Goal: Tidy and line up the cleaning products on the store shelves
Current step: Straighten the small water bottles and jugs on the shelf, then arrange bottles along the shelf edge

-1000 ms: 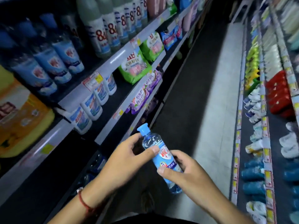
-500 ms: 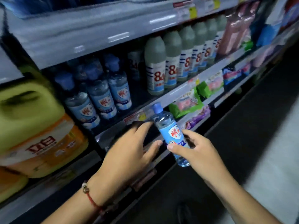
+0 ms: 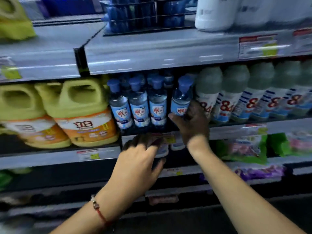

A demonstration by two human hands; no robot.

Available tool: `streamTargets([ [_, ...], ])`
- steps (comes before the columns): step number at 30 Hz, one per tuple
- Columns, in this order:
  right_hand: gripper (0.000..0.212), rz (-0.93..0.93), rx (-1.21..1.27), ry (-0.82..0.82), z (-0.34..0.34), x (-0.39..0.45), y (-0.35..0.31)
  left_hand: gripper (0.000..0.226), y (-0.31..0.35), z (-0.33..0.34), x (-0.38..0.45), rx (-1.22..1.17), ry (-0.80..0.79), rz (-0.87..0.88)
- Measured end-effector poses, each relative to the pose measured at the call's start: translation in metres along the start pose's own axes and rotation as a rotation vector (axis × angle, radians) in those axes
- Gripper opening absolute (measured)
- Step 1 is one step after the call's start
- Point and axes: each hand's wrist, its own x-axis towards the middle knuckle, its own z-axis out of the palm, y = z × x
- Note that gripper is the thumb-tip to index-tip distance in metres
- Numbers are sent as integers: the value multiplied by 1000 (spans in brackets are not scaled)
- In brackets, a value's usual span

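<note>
My right hand (image 3: 192, 122) grips a clear bottle with a blue cap and blue label (image 3: 181, 100). It holds the bottle upright on the middle shelf (image 3: 236, 130), with a small gap to three matching bottles (image 3: 138, 105) on its left and grey-green "84" bottles (image 3: 209, 98) on its right. My left hand (image 3: 140, 159) reaches under that shelf's front rail, fingers and thumb spread around a small white bottle (image 3: 162, 150) on the shelf below. Shadow and blur hide whether it grips that bottle.
Yellow and orange detergent jugs (image 3: 81, 114) fill the left bay. The top shelf holds a dark wire rack of blue items (image 3: 143, 14) and white bottles (image 3: 214, 14). Green and purple pouches (image 3: 248, 147) lie on the lower right shelves.
My view swung from the aisle to face the shelves. My right hand carried the blue-capped bottle up onto the middle shelf. My left hand let go of it and dropped toward the shelf below.
</note>
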Motion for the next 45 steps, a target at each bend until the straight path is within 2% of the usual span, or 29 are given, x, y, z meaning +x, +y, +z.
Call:
streamTargets([
  [3, 39, -5, -131, -37, 2, 6, 3, 51, 6, -1, -5, 50, -56, -41],
  [7, 56, 60, -309, -78, 0, 4, -2, 49, 5, -8, -14, 132, -39, -66],
  [9, 62, 33, -364, -108, -6, -13, -12, 51, 0, -14, -22, 145, -27, -83],
  [12, 57, -6, -739, -279, -28, -53, -35, 54, -15, -26, -39, 133, -2, -101],
  [14, 58, -240, -1007, -408, -36, -79, -57, 56, -31, -38, -54, 129, 14, -113],
  [15, 62, -352, -1065, -467, -35, -89, -70, 57, -40, -45, -62, 128, 16, -118],
  [17, 67, -453, -1126, -576, -23, -106, -103, 60, -62, -61, -80, 130, 23, -131],
  [19, 67, -475, -1140, -638, -2, -124, -134, 61, -86, -80, -104, 140, 39, -143],
  [23, 63, -565, -1053, -660, 53, -164, -187, 72, -139, -134, -153, 196, 68, -201],
  [26, 61, -632, -996, -649, 104, -187, -224, 65, -183, -175, -188, 230, 106, -258],
  [30, 62, -687, -936, -642, 174, -206, -272, 59, -243, -224, -231, 279, 140, -397],
  [35, 58, -748, -916, -692, 261, -231, -326, 63, -307, -276, -285, 362, 68, -611],
  [45, 56, -896, -899, -762, 401, -265, -400, 57, -384, -347, -350, 388, 99, -853],
])
